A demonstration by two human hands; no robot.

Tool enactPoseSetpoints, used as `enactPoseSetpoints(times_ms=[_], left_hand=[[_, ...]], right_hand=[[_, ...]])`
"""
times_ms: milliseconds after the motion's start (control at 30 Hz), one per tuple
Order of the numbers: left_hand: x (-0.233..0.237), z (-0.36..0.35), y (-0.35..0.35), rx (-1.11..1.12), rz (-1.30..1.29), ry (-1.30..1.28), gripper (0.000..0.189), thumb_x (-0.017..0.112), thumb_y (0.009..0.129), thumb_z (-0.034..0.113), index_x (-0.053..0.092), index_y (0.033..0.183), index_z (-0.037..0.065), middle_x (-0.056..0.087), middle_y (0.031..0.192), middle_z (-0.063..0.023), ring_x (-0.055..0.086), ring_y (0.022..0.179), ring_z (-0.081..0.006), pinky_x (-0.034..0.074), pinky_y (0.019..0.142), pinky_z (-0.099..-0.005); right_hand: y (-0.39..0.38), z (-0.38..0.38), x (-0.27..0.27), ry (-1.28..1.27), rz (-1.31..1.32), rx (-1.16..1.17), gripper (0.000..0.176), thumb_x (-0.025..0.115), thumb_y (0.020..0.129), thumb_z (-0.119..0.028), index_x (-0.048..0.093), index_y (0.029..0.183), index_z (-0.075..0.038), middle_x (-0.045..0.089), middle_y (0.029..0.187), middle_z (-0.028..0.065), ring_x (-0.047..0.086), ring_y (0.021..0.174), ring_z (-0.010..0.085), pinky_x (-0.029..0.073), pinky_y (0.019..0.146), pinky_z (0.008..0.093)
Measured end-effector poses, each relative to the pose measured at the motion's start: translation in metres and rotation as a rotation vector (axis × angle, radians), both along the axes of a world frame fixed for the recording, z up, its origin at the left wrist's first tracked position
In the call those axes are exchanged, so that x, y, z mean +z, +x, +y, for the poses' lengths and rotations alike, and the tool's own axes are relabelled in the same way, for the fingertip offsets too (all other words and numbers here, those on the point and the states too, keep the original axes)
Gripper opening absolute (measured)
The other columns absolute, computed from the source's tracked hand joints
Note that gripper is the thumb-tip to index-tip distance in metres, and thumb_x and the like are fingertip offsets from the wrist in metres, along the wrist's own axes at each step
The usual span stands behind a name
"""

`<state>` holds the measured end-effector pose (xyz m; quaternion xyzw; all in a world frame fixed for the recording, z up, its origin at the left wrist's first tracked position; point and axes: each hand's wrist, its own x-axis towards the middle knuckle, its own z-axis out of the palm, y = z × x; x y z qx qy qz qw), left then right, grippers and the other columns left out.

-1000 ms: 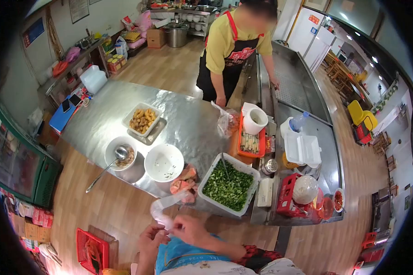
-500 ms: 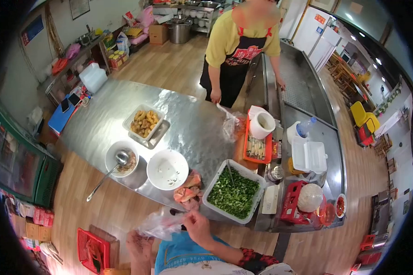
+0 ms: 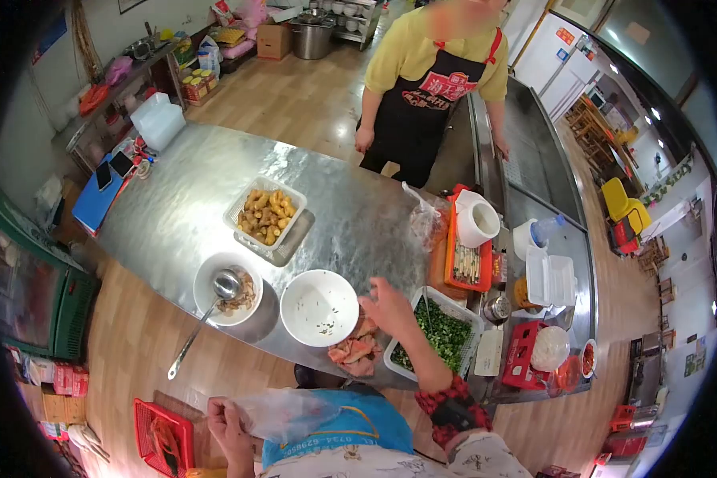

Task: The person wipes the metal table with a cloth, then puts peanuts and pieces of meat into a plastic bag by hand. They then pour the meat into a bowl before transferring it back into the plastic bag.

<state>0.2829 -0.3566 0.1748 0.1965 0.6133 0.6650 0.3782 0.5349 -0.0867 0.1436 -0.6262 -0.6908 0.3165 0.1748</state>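
Plastic bag (image 3: 291, 413): clear, crumpled | left hand (image 3: 227, 422) grips | right hand (image 3: 388, 307) over pink heap (image 3: 354, 350)

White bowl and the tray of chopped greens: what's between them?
In the head view, a pinkish pile lies between the white bowl and the tray of chopped greens, with the right hand at its far edge.
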Motion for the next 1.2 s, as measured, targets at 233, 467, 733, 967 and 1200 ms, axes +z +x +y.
enactPoseSetpoints(times_ms=[233, 467, 733, 967, 1200], left_hand=[[0.011, 0.034, -0.004, -0.153, -0.185, -0.017, 0.013, 0.053, 0.093, 0.015, 0.045, 0.088, 0.006, 0.041, 0.059, 0.0016, 0.036, 0.047, -0.0054, 0.030, 0.043, -0.0212], [0.003, 0.056, 0.004, -0.014, -0.280, -0.017, 0.017, 0.055, 0.093, 0.019, 0.048, 0.086, 0.006, 0.044, 0.059, 0.0010, 0.039, 0.047, -0.0067, 0.033, 0.043, -0.0224], [0.002, 0.118, 0.033, 0.158, -0.486, -0.049, 0.011, 0.056, 0.092, 0.019, 0.051, 0.086, 0.011, 0.048, 0.067, 0.0025, 0.044, 0.054, -0.0065, 0.034, 0.045, -0.0217], [-0.011, 0.176, 0.031, 0.064, -0.539, -0.032, 0.009, 0.060, 0.089, 0.017, 0.056, 0.091, 0.009, 0.055, 0.076, 0.0019, 0.049, 0.063, -0.0074, 0.039, 0.052, -0.0220], [-0.010, 0.183, 0.022, -0.176, -0.290, 0.019, 0.039, 0.068, 0.077, 0.007, 0.057, 0.114, 0.002, 0.063, 0.102, -0.0083, 0.059, 0.089, -0.0157, 0.048, 0.076, -0.0270]], right_hand=[[-0.017, 0.055, -0.065, -0.130, -0.090, 0.418, 0.037, 0.056, 0.079, -0.029, 0.061, 0.103, -0.001, 0.065, 0.092, 0.0207, 0.063, 0.086, 0.0356, 0.048, 0.076, 0.0425], [0.016, 0.083, -0.068, -0.040, 0.016, 0.244, 0.030, 0.054, 0.075, -0.023, 0.063, 0.094, -0.001, 0.063, 0.088, 0.0226, 0.061, 0.082, 0.0381, 0.048, 0.073, 0.0452], [0.046, 0.134, -0.045, -0.329, 0.219, -0.167, 0.040, 0.056, 0.083, -0.030, 0.061, 0.086, 0.010, 0.064, 0.081, 0.0273, 0.064, 0.076, 0.0394, 0.052, 0.070, 0.0442], [0.006, 0.071, 0.054, -0.088, 0.081, 0.276, 0.060, 0.069, 0.078, -0.037, 0.051, 0.125, -0.004, 0.065, 0.102, 0.0174, 0.065, 0.089, 0.0317, 0.051, 0.077, 0.0383], [-0.046, 0.035, 0.023, 0.170, -0.276, 0.699, 0.043, 0.063, 0.080, -0.023, 0.055, 0.120, -0.011, 0.065, 0.101, 0.0157, 0.064, 0.091, 0.0292, 0.052, 0.073, 0.0401]])
